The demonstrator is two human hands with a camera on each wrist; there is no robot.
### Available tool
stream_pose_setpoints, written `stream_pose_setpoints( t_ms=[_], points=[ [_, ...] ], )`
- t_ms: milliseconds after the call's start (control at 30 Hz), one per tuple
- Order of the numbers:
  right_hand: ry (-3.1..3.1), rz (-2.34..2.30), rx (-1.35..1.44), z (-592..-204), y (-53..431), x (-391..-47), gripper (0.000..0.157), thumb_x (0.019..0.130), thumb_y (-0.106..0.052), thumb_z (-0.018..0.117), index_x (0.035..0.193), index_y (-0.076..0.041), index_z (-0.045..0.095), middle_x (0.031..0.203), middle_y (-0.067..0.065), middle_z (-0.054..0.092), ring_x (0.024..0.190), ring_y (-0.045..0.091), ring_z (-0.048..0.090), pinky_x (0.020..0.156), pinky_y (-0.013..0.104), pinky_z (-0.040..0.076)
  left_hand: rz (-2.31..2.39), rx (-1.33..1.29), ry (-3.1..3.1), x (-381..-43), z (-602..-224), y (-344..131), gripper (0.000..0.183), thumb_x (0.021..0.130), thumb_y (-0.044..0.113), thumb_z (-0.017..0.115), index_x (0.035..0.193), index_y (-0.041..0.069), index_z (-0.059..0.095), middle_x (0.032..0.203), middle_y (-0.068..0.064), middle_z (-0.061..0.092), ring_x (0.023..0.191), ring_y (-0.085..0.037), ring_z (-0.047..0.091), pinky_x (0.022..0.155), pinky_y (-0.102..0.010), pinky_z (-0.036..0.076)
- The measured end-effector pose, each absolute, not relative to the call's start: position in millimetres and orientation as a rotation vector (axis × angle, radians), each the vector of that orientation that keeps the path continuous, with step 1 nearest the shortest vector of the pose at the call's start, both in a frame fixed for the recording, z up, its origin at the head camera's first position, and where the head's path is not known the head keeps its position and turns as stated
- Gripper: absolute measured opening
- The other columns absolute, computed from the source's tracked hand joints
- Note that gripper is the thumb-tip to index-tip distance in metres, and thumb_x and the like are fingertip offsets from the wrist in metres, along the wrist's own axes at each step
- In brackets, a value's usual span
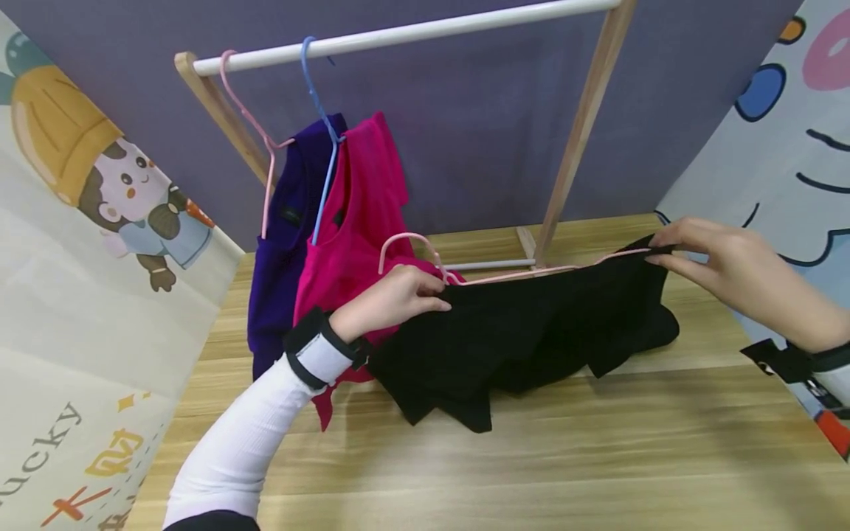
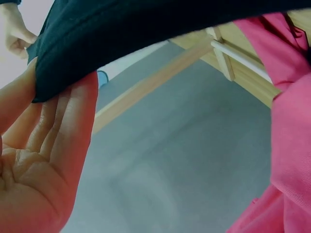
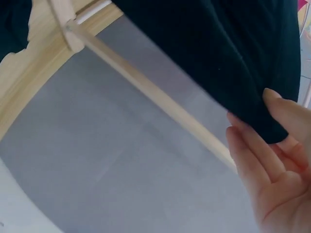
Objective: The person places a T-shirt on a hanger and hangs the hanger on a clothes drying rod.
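Note:
A black garment (image 1: 524,332) stretches sideways between my two hands above the wooden surface, its lower edge hanging in uneven points. Along its upper edge runs a pink hanger (image 1: 409,235), whose hook sticks up at the left. My left hand (image 1: 398,295) pinches the cloth beside the base of the hook. In the left wrist view, the thumb and fingers (image 2: 73,116) lie on either side of the dark edge. At the far end, my right hand (image 1: 737,269) pinches a corner of the garment, where the hanger's arm reaches. The right wrist view shows that corner (image 3: 274,131) between thumb and fingers.
Behind my left hand, a purple garment (image 1: 272,295) on another pink hanger (image 1: 249,114) and a bright pink garment (image 1: 372,177) on a blue hanger (image 1: 319,103) hang from a white rail (image 1: 425,29). A wooden post (image 1: 584,125) supports its right end. Printed panels stand at both sides.

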State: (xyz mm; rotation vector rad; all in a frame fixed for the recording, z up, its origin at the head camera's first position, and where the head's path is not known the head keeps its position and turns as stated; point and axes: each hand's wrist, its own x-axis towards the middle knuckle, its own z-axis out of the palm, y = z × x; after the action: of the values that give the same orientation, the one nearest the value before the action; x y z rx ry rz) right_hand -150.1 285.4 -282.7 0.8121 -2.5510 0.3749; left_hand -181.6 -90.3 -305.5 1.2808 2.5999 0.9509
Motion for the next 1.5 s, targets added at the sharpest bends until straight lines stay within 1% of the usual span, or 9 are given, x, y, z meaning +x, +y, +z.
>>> stream_pose_setpoints(
  t_ms=[167,267,400,500,667,900,1133,1367,1500],
  points=[
    [-2.523,0.468,0.874,-284.2,273.9,-154.8,0.032,0.065,0.009,0.067,0.093,-0.003,0.057,0.092,0.014,0.060,0.080,0.028,0.057,0.061,0.051,0.051,0.907,1.322,2.623,-180.9,-305.1,-83.9,0.010,0.079,0.011,0.064,0.070,0.009,0.059,0.052,0.004,0.036,0.050,-0.008,0.033,0.049,-0.027,0.036],
    [-2.509,0.509,0.925,-287.2,267.7,-157.6,0.032,0.066,0.008,0.067,0.094,-0.004,0.058,0.097,0.011,0.059,0.078,0.021,0.056,0.058,0.038,0.051,0.910,1.318,2.638,-179.7,-305.6,-82.0,0.006,0.078,0.012,0.065,0.075,0.008,0.062,0.053,0.003,0.040,0.050,-0.009,0.035,0.050,-0.028,0.038],
    [-2.564,0.547,0.957,-292.2,263.9,-162.3,0.026,0.069,0.004,0.067,0.091,-0.010,0.062,0.100,0.007,0.059,0.078,0.016,0.055,0.056,0.030,0.048,0.925,1.303,2.637,-177.9,-306.3,-81.0,0.005,0.077,0.012,0.066,0.078,0.008,0.062,0.054,0.003,0.042,0.050,-0.009,0.035,0.051,-0.028,0.038],
    [-2.645,0.602,1.003,-295.3,264.6,-166.7,0.023,0.071,0.001,0.067,0.085,-0.016,0.062,0.092,0.001,0.061,0.077,0.012,0.057,0.057,0.033,0.051,0.932,1.293,2.637,-176.4,-305.7,-80.2,0.005,0.078,0.012,0.065,0.079,0.009,0.062,0.057,0.002,0.046,0.051,-0.009,0.036,0.052,-0.027,0.038],
    [-2.693,0.669,1.123,-299.5,267.4,-176.0,0.025,0.071,0.001,0.067,0.081,-0.020,0.061,0.076,-0.007,0.061,0.068,0.003,0.055,0.053,0.030,0.050,0.951,1.310,2.604,-175.0,-305.0,-76.6,0.009,0.078,0.011,0.064,0.086,0.009,0.064,0.068,0.000,0.056,0.056,-0.009,0.041,0.055,-0.026,0.041],
    [-2.746,0.783,1.211,-302.2,262.4,-181.8,0.023,0.068,-0.001,0.069,0.077,-0.021,0.061,0.073,-0.007,0.062,0.063,0.002,0.055,0.048,0.027,0.049,0.942,1.336,2.592,-174.1,-304.9,-74.1,0.012,0.077,0.012,0.065,0.088,0.008,0.065,0.069,-0.002,0.059,0.057,-0.009,0.042,0.055,-0.026,0.042],
    [-2.737,0.981,1.388,-303.9,256.5,-183.7,0.024,0.069,0.001,0.069,0.076,-0.020,0.061,0.077,-0.005,0.064,0.070,0.008,0.060,0.057,0.024,0.053,0.959,1.289,2.618,-177.2,-307.3,-75.0,0.009,0.077,0.011,0.065,0.086,0.008,0.066,0.068,-0.001,0.059,0.054,-0.009,0.040,0.053,-0.026,0.040],
    [-2.779,0.994,1.393,-299.5,231.7,-182.6,0.016,0.073,-0.005,0.067,0.075,-0.020,0.060,0.078,-0.008,0.062,0.071,0.005,0.057,0.058,0.029,0.052,0.955,1.318,2.608,-175.2,-308.3,-69.6,0.012,0.078,0.011,0.065,0.090,0.008,0.066,0.077,-0.003,0.064,0.062,-0.008,0.048,0.060,-0.025,0.044],
    [-2.769,0.960,1.367,-298.3,214.9,-182.7,0.017,0.072,-0.005,0.068,0.073,-0.018,0.058,0.074,-0.010,0.061,0.070,0.005,0.056,0.058,0.032,0.051,0.927,1.334,2.621,-173.6,-307.9,-63.8,0.010,0.079,0.013,0.064,0.088,0.010,0.065,0.075,-0.002,0.062,0.066,-0.008,0.048,0.062,-0.025,0.044]
  ],
)
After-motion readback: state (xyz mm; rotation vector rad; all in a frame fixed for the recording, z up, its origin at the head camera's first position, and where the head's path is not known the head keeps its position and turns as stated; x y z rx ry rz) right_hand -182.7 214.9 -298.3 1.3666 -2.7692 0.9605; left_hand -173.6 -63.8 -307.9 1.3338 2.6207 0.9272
